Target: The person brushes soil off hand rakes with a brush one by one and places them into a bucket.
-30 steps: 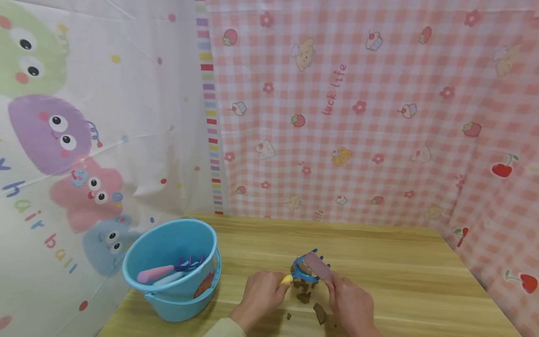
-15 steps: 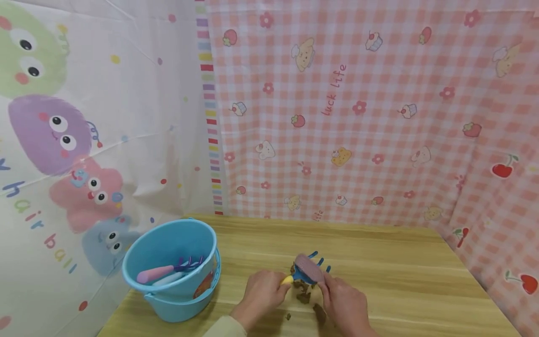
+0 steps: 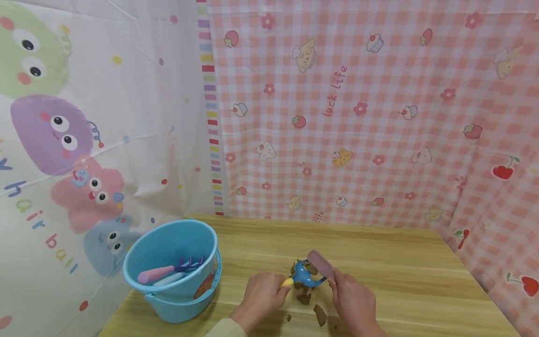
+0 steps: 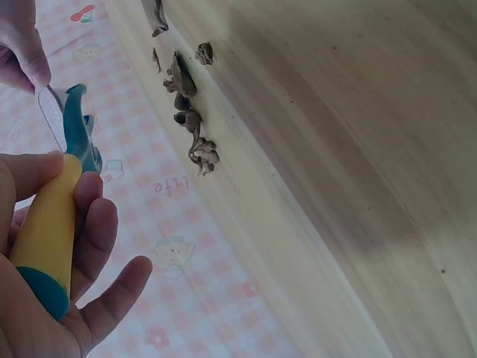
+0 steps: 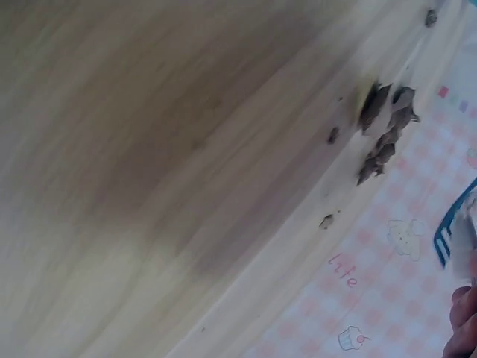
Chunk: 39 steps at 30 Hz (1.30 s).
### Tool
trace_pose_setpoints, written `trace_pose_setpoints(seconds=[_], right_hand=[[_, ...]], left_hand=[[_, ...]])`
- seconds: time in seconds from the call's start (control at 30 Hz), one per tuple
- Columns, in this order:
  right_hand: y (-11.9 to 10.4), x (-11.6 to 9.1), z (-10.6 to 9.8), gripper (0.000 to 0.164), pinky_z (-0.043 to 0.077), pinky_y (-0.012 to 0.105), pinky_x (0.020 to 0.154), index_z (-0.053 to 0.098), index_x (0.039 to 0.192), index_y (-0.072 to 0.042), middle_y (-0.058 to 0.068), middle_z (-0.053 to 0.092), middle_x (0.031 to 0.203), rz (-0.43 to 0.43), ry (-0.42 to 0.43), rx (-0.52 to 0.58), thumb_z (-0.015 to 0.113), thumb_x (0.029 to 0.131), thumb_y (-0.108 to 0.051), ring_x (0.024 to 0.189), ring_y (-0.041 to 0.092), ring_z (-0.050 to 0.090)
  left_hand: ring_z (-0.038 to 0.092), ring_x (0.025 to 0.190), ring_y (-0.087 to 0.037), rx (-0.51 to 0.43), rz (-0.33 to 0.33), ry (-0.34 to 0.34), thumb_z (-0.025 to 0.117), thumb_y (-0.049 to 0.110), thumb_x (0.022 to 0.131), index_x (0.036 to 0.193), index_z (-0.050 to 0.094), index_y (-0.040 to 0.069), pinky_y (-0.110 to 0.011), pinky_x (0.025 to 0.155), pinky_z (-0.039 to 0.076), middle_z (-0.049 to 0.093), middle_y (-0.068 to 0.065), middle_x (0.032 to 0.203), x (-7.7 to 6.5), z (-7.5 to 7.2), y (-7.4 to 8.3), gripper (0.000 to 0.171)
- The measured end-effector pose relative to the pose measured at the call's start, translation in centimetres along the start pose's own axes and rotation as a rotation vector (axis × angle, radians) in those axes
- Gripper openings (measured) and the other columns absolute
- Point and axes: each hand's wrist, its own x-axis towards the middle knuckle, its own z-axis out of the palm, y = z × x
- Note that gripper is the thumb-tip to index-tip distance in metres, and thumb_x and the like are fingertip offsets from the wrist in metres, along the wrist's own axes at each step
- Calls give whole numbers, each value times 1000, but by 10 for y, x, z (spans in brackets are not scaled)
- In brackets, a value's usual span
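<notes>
My left hand (image 3: 262, 292) grips the yellow handle (image 4: 46, 224) of a small garden hand rake, the thumb along its neck. The rake's blue head (image 3: 307, 276) points right and is held up over the table. In my right hand (image 3: 354, 299) is a flat mauve tool with a rounded end (image 3: 321, 265), its own handle hidden by the fingers. That flat end overlaps the far side of the rake's head in the head view. Below the rake lie several brown, crumbly, clay-like pieces (image 3: 304, 298), with a longer flake (image 3: 320, 315) nearer the front.
A light blue bucket (image 3: 185, 306) stands at the left on the wood-patterned table (image 3: 400, 262). Inside it are a pink-handled tool with purple prongs (image 3: 156, 274) and a pale blue tool (image 3: 168, 279). A pink checked cloth (image 3: 358, 154) hangs behind.
The mauve tool swept left over the rake's head, then back to the right with my right hand. The rake has turned in my left hand, so its prongs no longer fan toward the back.
</notes>
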Motion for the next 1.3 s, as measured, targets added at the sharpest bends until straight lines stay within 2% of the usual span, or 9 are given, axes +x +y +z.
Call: trace_pose_setpoints(seconds=[0.13,0.23,0.33,0.47,0.67,0.9,1.1,1.2,1.3], right_hand=[[-3,1,-2,28,39,40,37,71,110,-6,7,62,70,24,74,18,75,87,-21,47,26,56],[-10,1,-2,27,39,39,37,72,109,-7,7,64,71,-31,106,32,75,86,-22,48,27,56],[-18,-2,-2,27,41,37,38,73,110,-8,5,65,72,-65,24,52,74,88,-23,50,23,58],[-21,-6,1,24,43,37,41,72,111,-9,3,62,71,-1,-87,47,72,90,-22,51,21,58],[-8,-5,6,20,38,36,35,72,102,-7,4,57,63,-9,-15,-5,75,87,-20,43,19,52],[1,0,1,26,39,36,36,70,110,-5,4,56,65,26,-65,-20,73,90,-22,46,19,53],[3,2,-1,26,38,37,36,69,111,-4,6,57,66,49,-43,-20,70,92,-21,45,21,52],[5,2,-1,26,38,40,37,69,111,-4,8,58,67,78,6,-10,69,92,-21,46,26,54],[4,1,1,25,39,40,36,71,108,-6,7,60,68,12,57,-7,74,88,-21,46,25,54]], left_hand=[[35,47,-5,-26,-38,-43,70,28,89,64,54,20,-23,44,31,39,12,53,0,-2,0,31],[36,47,-4,-36,-60,-63,70,27,89,65,56,20,-22,45,32,39,12,53,1,-3,0,29],[35,46,-4,-36,-52,-69,70,27,90,64,55,20,-22,44,31,39,12,52,1,-3,-1,30],[34,46,-4,-12,-28,-67,70,28,90,65,57,19,-21,43,30,38,12,52,2,-2,1,29],[32,46,-3,24,-6,-60,72,29,88,66,60,17,-21,41,29,36,11,52,-1,1,2,28],[33,47,-4,15,-8,-50,72,30,88,67,62,17,-20,43,29,37,12,53,-2,3,2,26],[32,45,-3,-10,-29,-75,70,29,89,67,62,17,-20,41,29,37,12,51,-1,0,2,26],[34,46,-4,-13,-49,-95,70,29,89,68,63,18,-21,42,31,38,12,51,0,-2,2,25],[35,46,-4,-16,-64,-106,70,28,89,66,61,19,-22,44,32,39,12,52,0,-2,1,27]])
